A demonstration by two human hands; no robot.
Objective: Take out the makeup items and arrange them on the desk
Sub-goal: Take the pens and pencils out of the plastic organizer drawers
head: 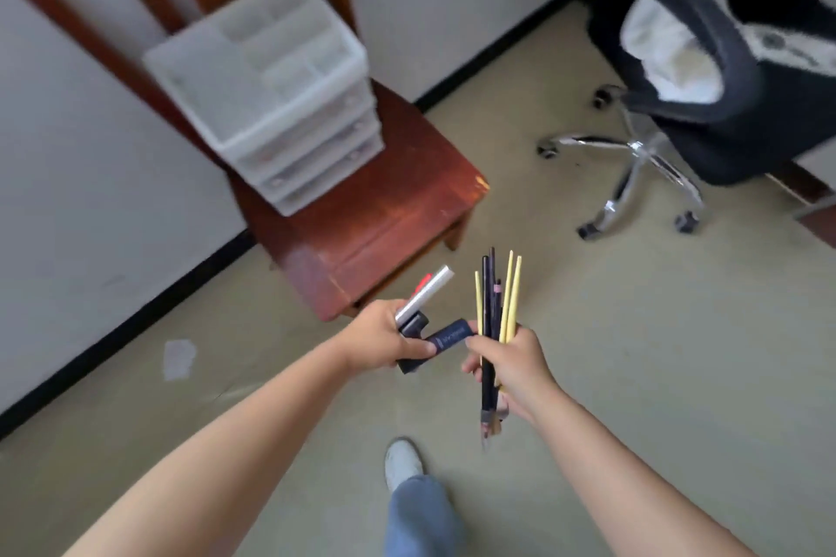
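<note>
**Me:** My fingers (486,346) on the right hand (515,369) are curled tight round a bundle of pencils (495,317), and the left hand (384,339) is clenched on the tubes (427,321). Neither hand has a finger to spare.

**You:** So the things are out of the organiser (267,90) already?

**Me:** These are, I'd say. It sits behind them on the wooden chair (384,226), drawers closed as far as the blur lets me tell; its top compartments look bare. No desk is in view, only floor (588,330) and an office chair (705,95) to my right. I judge I'm at the carrying step, between taking out and laying down.

**You:** What does the next move want?

**Me:** Finding the desk, then setting down one handful at a time. The pencils fan out above my fist, so loosening the grip in the air would probably scatter them. Better to lower them flat before letting go.

**You:** What are they like?

**Me:** Thin, stiff sticks, some pale yellow, some black, round enough to roll. In the left hand there's a white tube angled up and away, something red behind it, and dark, blocky cases, one with small print on it. Smooth plastic, I think, and apt to slip. The organiser is frosted, translucent plastic.
</note>
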